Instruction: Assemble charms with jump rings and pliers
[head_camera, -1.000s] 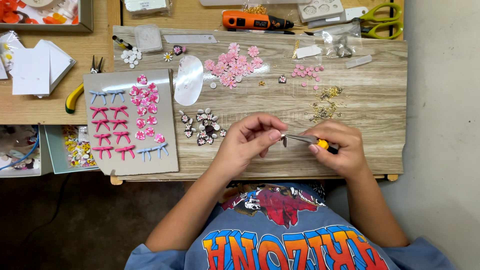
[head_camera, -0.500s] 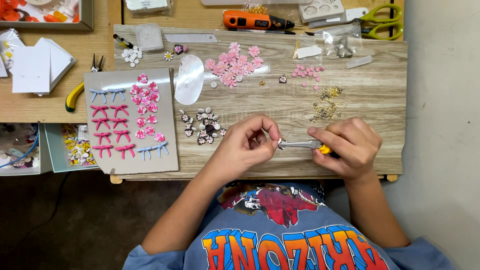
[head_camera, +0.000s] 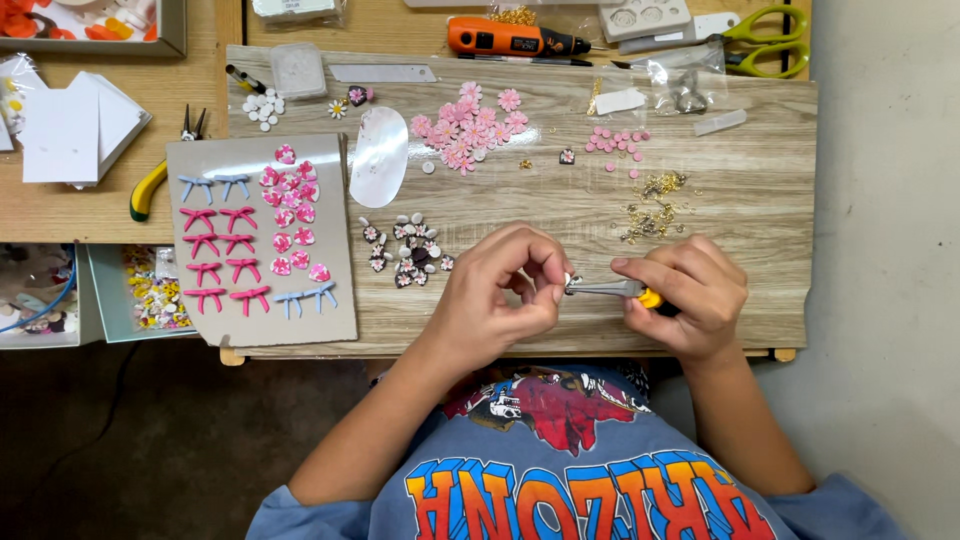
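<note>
My right hand (head_camera: 688, 294) grips small pliers (head_camera: 612, 289) with a yellow handle, their metal jaws pointing left. My left hand (head_camera: 506, 283) pinches something tiny between thumb and fingers right at the plier tips; the piece itself is too small to make out. Both hands hover over the near edge of a wood-grain board (head_camera: 760, 200). Just left of my left hand lies a cluster of small dark and white flower charms (head_camera: 408, 250). A scatter of tiny gold findings (head_camera: 655, 203) sits beyond my right hand.
A grey card (head_camera: 262, 240) holds pink and blue bows and pink flowers. Pink flower pieces (head_camera: 465, 125), a clear oval piece (head_camera: 379, 156), an orange rotary tool (head_camera: 510, 38), green scissors (head_camera: 765, 40), yellow-handled cutters (head_camera: 150, 180) and white cards (head_camera: 75, 130) lie around.
My hands have shifted slightly left and together; the plier tips now meet my left fingertips, which have curled tighter around the tiny piece.
</note>
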